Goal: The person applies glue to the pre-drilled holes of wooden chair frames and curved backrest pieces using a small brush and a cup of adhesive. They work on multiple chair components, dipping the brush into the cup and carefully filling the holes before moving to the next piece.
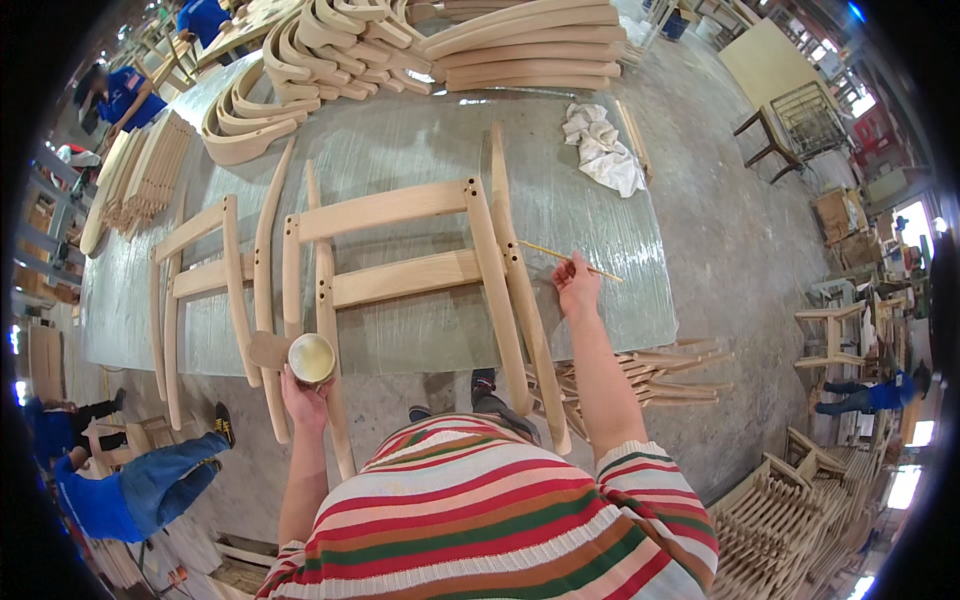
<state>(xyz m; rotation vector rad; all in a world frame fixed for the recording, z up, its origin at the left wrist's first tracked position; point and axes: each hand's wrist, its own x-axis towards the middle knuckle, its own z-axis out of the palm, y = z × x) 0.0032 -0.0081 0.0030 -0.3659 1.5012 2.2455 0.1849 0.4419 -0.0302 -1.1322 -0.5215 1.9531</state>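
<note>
Our left hand [303, 400] keeps its grip closed around a small round cup [312, 358] of pale glue at seven o'clock, just off the surface [600, 215] edge. Our right hand [577, 285] pinches a thin stick [570, 258] at three o'clock, beside the wooden chair frame [400, 245] lying flat there.

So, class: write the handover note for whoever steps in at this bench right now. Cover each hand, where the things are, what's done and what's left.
Left hand holds a small round cup of pale liquid at the table's near edge.
Right hand holds a thin stick by the long rail of the bigger wooden frame.
A smaller frame lies left; white rag further back.
Done: frames assembled on the table.
Left: cannot tell which joints are coated.
</note>
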